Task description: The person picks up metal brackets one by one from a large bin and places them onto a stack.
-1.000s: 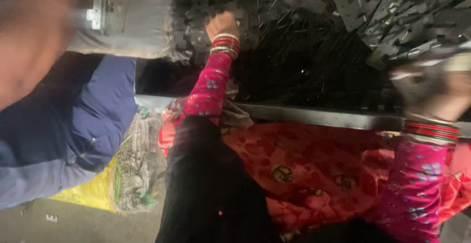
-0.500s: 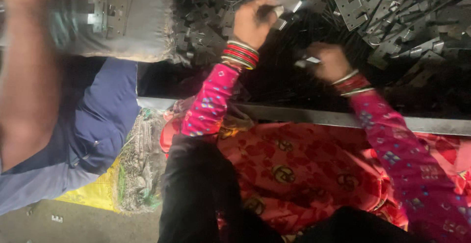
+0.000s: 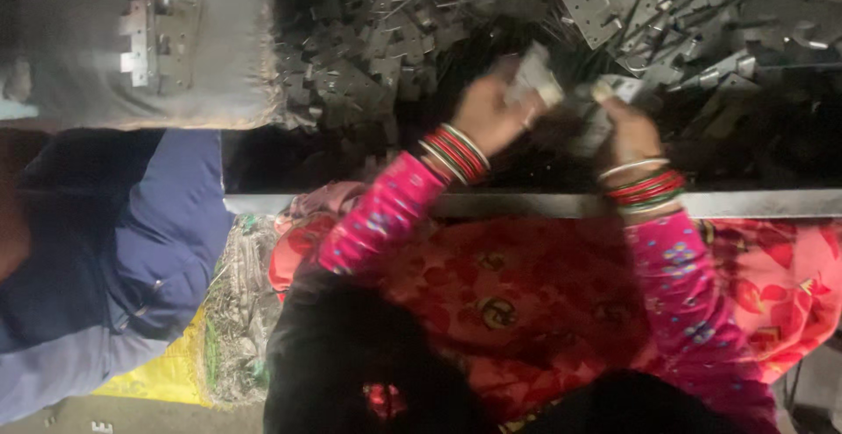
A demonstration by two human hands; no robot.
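My left hand (image 3: 491,114) and my right hand (image 3: 627,127) meet above a dark pile of grey metal hinge plates (image 3: 491,13). Each hand grips a small metal hinge piece; the left one's piece (image 3: 533,74) is pale and blurred, the right one's piece (image 3: 595,118) sits between the two hands. The two pieces touch or nearly touch. Both wrists carry red and silver bangles, and both arms are in pink patterned sleeves.
A metal rail (image 3: 754,203) runs along the pile's near edge. A grey cloth surface with an assembled hinge (image 3: 158,39) lies at upper left. Another person in blue clothing (image 3: 114,259) sits on the left, beside a woven sack (image 3: 232,311). Red patterned cloth (image 3: 526,294) covers my lap.
My right hand came in from the far right to the middle. My left hand rose, picked a plate, then dropped back; both hands now meet with pieces together.
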